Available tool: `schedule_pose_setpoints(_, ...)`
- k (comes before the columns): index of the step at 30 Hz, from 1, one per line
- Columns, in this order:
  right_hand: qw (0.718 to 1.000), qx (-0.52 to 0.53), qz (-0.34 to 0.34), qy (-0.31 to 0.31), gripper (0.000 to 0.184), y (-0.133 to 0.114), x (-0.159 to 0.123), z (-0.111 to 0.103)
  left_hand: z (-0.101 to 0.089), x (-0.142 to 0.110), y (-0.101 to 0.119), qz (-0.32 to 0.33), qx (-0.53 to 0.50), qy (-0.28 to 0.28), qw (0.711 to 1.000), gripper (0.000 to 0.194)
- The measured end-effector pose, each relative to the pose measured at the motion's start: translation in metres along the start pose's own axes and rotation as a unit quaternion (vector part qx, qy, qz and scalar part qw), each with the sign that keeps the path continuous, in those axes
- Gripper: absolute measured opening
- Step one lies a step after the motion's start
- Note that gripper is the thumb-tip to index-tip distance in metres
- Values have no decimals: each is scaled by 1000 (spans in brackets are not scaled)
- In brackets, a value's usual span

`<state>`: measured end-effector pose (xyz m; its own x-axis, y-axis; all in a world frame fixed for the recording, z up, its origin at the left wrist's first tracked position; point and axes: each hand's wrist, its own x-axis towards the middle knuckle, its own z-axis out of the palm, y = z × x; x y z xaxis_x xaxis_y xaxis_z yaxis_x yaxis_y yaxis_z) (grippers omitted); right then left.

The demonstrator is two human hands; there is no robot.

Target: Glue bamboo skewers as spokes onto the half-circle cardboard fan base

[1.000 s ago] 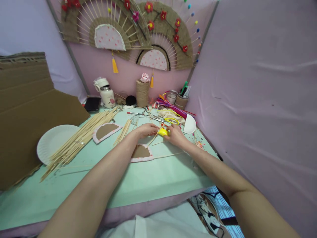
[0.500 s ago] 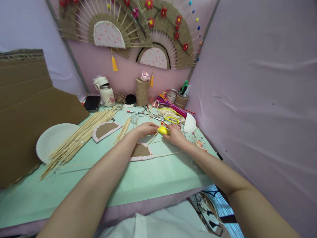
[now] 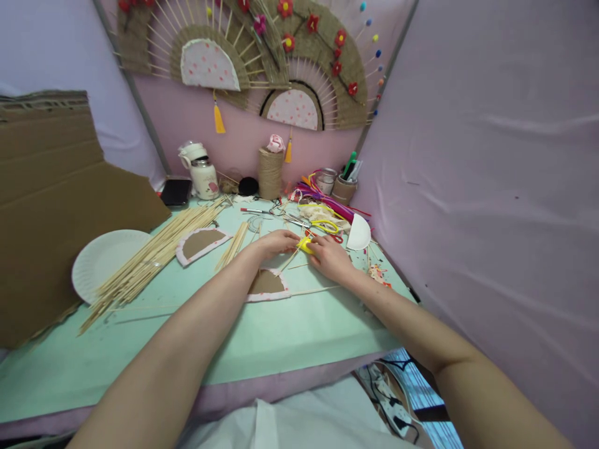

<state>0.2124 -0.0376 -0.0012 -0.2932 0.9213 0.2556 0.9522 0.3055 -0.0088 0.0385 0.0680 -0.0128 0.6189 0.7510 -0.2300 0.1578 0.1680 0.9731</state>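
Observation:
My right hand (image 3: 330, 255) is closed around a small yellow object (image 3: 306, 245) whose kind I cannot make out. My left hand (image 3: 281, 242) reaches in from the other side, fingers bent together at a thin bamboo stick (image 3: 291, 257). The stick slants across by the yellow object; where exactly the fingertips touch it is too small to tell. Below my left wrist lies a half-round cardboard piece (image 3: 267, 284) with a pink-spotted white rim, partly covered by the forearm. Just behind the hands are scissors with yellow handles (image 3: 326, 226).
Long bamboo sticks (image 3: 150, 265) lie over a white paper plate (image 3: 93, 265) at left, near another cardboard half-round (image 3: 201, 243). A large cardboard sheet (image 3: 56, 218) stands there. Behind are a bottle (image 3: 204, 179), a twine spool (image 3: 270, 174) and a pen pot (image 3: 345, 189). A white half-disc (image 3: 359, 232) lies at right.
My right hand has shifted slightly left and its fingers now cover more of the yellow object. My left hand has hardly moved.

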Motion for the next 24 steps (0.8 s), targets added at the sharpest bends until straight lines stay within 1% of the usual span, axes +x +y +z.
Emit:
schedule_pose_setpoints(4,1000,21,-10,8,28,1,-1,4,1,-3,2,2,4,2,1000,22)
schedule_pose_setpoints(11,999,38,-18,11,23,3,4,6,4,-10,8,3,8,3,1000,19)
schedule_pose_setpoints(16,998,43,-27,34,28,2,4,10,5,-10,7,13,14,15,1000,16)
schedule_pose_setpoints(20,997,59,-17,40,26,3,4,14,4,-7,5,16,20,23,999,15)
schedule_pose_setpoints(24,996,78,8,35,26,4,5,15,4,-6,3,18,24,27,999,15)
